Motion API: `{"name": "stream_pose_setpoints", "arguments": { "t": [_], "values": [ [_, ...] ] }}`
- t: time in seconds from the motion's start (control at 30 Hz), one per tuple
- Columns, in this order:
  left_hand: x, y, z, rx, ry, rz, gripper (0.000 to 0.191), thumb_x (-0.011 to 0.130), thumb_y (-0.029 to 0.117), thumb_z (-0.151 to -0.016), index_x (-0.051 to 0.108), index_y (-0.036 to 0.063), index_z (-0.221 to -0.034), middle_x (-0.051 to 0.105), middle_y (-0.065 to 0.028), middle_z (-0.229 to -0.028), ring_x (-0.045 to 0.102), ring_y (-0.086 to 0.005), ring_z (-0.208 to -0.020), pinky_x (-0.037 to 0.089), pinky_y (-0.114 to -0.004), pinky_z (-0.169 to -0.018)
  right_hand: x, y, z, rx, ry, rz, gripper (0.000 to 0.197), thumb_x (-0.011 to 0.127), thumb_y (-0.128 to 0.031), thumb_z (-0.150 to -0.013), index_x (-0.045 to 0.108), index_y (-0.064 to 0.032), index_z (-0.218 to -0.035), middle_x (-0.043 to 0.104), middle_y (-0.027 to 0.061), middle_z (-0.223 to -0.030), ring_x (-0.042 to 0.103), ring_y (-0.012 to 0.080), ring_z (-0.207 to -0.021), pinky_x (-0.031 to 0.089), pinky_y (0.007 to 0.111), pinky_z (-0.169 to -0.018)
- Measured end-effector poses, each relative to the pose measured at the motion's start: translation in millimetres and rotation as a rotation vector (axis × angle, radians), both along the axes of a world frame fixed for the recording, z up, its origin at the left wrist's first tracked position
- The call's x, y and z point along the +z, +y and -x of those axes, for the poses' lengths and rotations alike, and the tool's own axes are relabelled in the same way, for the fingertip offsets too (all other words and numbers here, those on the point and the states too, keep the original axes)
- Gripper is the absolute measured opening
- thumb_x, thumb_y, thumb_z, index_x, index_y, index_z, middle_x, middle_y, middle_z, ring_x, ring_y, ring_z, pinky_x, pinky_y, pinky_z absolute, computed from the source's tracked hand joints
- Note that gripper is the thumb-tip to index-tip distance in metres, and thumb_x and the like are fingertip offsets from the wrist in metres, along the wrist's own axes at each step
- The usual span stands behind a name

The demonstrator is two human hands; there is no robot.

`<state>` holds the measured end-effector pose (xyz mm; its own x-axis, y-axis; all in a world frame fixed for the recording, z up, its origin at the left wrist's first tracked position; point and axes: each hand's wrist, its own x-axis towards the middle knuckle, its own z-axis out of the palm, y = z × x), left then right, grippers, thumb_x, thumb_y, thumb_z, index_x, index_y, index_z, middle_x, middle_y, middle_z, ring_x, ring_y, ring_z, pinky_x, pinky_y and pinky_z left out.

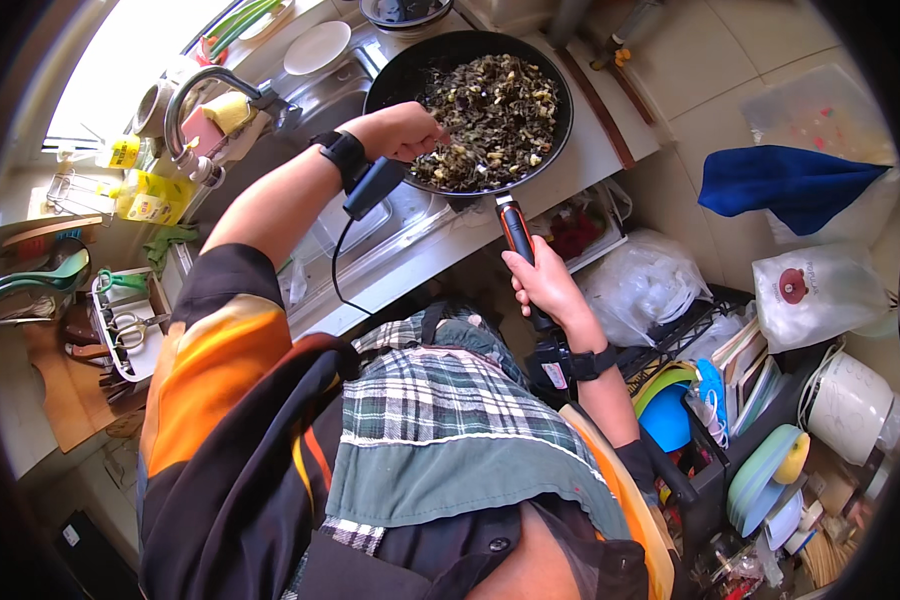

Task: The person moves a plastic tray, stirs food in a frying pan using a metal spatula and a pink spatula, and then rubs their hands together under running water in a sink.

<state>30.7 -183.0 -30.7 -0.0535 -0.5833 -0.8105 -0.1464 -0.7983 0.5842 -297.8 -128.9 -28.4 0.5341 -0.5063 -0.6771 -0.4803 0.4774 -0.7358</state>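
Observation:
A black frying pan (381, 101) rests across the edge of the sink and counter. Dark shredded leafy food mixed with pale yellowish pieces (495, 112) fills much of it. My left hand (405, 131) is over the pan's left side, fingers curled close to the food; whether they pinch something is too blurred to tell. Around the pan's black and orange handle (515, 229) my right hand (544, 277) is closed. Both wrists wear black bands, and a dark box-shaped device (373, 187) with a cable hangs at the left one.
To the left is a sink with a curved metal faucet (217, 73), sponges (229, 111) and yellow bottles (150, 196). A white plate (317, 47) and stacked bowls (405, 16) stand beyond. Scissors (130, 330) and knives sit lower left. Plastic bags (637, 289) and a crowded rack flank my right arm.

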Motion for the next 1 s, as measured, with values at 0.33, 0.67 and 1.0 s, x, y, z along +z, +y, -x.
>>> {"name": "stream_pose_setpoints", "arguments": {
  "t": [0.33,0.67,1.0],
  "values": [
    [14,79,12,-0.522,-1.189,0.695,0.03,0.053,0.011,-0.094,0.063,0.0137,-0.122,0.067,-0.0192,-0.081,0.067,-0.0389,-0.074,0.053,-0.048,-0.062,-9,0,6,-0.001,-0.02,-0.01,0.029,0.061,-0.029,-0.099,0.041,-0.0094,-0.108,0.049,-0.0008,-0.067,0.048,0.0068,-0.047,0.043,0.025,-0.039],
    [24,69,-10,-0.429,-1.423,0.749,0.028,0.051,0.002,-0.088,0.06,0.0065,-0.114,0.069,-0.0186,-0.078,0.07,-0.0366,-0.072,0.056,-0.047,-0.06,-12,-2,9,0.0,-0.032,-0.026,0.029,0.06,-0.03,-0.099,0.041,-0.0097,-0.108,0.049,-0.0012,-0.067,0.048,0.0063,-0.047,0.043,0.025,-0.039],
    [-22,28,-9,-0.499,-0.905,0.838,0.016,0.056,0.008,-0.087,0.069,0.0034,-0.094,0.066,-0.0234,-0.084,0.065,-0.0429,-0.081,0.053,-0.048,-0.073,-17,1,10,-0.012,-0.041,-0.047,0.029,0.06,-0.031,-0.099,0.042,-0.0096,-0.108,0.05,-0.0014,-0.067,0.048,0.0062,-0.047,0.043,0.024,-0.04]
  ]
}}
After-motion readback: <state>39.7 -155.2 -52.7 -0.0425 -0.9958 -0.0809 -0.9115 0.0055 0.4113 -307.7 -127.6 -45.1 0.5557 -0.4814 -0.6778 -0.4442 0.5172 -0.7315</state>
